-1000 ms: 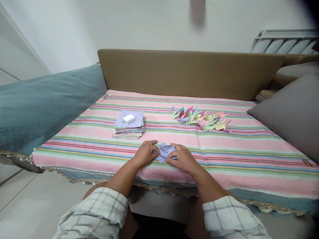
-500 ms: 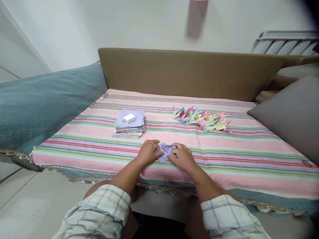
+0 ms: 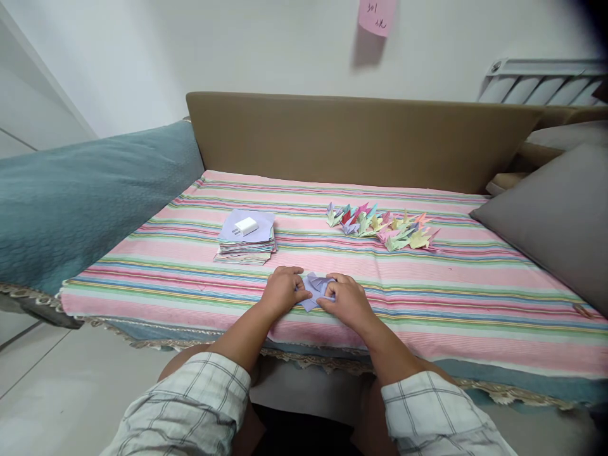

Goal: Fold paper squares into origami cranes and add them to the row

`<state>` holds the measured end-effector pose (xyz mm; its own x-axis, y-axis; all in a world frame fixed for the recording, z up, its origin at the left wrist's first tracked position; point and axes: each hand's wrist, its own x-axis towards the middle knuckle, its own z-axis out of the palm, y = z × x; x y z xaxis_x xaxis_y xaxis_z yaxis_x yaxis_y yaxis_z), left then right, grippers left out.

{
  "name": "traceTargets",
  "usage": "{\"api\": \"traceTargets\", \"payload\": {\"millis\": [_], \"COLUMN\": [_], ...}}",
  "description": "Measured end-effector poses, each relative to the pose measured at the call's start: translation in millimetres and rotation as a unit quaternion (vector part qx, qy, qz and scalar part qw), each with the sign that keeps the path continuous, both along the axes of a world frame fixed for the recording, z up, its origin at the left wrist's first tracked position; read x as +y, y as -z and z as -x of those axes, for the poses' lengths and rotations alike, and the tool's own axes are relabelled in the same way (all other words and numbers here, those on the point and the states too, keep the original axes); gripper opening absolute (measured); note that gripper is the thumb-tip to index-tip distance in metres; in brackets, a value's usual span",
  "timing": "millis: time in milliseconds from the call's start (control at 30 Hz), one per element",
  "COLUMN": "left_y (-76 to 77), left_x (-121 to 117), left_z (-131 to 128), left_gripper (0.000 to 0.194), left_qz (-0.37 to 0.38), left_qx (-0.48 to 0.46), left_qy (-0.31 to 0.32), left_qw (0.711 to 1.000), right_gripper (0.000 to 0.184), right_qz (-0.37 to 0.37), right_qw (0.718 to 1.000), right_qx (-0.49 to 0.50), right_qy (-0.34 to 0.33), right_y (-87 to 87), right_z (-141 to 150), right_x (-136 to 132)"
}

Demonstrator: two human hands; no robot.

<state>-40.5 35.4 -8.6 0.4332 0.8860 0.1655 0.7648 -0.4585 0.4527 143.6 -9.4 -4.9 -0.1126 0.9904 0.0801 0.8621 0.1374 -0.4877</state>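
A partly folded lilac paper [image 3: 315, 288] lies on the striped cover [image 3: 475, 285] near its front edge. My left hand [image 3: 282, 290] pinches its left side with curled fingers. My right hand [image 3: 346, 299] presses and pinches its right side, fingers bent. Both hands rest on the cover, close together, and hide much of the paper. Farther back on the left lies a stack of coloured paper squares [image 3: 247, 243] with a white charger plug [image 3: 246, 226] on top. Back and to the right sits a heap of folded paper cranes [image 3: 382, 227] in several colours.
A brown sofa back [image 3: 361, 136] runs along the far side. A teal covered armrest [image 3: 76, 196] rises at left and a grey cushion [image 3: 555, 215] at right. A pink note [image 3: 377, 14] sticks to the wall. White radiator fins [image 3: 541, 79] show at upper right.
Both hands have closed in over the lilac paper, the right one sliding slightly left, so less of the paper shows. The view tilted up a little, revealing the pink note.
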Motion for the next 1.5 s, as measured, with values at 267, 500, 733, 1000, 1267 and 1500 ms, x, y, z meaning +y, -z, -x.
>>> {"api": "traceTargets", "payload": {"millis": [267, 500, 733, 1000, 1267, 1500], "left_y": [-3.3, -3.0, -13.7, -10.2, 4.9, -3.9], "left_x": [3.3, 3.8, 1.2, -61.2, -46.6, -10.5], "left_z": [8.6, 22.4, 33.4, 5.6, 12.5, 20.6], "left_gripper": [0.020, 0.014, 0.023, 0.032, 0.023, 0.022], "left_qz": [-0.013, -0.004, -0.020, -0.131, -0.105, -0.039], "left_qx": [-0.027, -0.044, -0.039, 0.038, -0.007, -0.007], "left_qy": [0.008, -0.012, -0.062, 0.125, -0.010, -0.060], "left_qw": [1.000, 0.999, 0.997, 0.983, 0.994, 0.997], "right_gripper": [0.016, 0.015, 0.016, 0.015, 0.019, 0.018], "right_qz": [-0.010, -0.013, -0.006, -0.012, -0.002, -0.002], "right_qw": [1.000, 1.000, 0.999, 0.999, 0.999, 1.000], "right_qx": [0.023, 0.029, 0.041, 0.034, 0.054, 0.015], "right_qy": [0.000, 0.001, 0.008, 0.009, -0.006, -0.007], "right_y": [0.8, 2.8, 5.0, 1.7, 2.3, -1.0], "right_z": [-1.6, -1.8, -2.4, -1.4, -4.4, -1.9], "right_x": [0.1, 0.6, 2.1, 1.5, 2.7, 3.4]}}
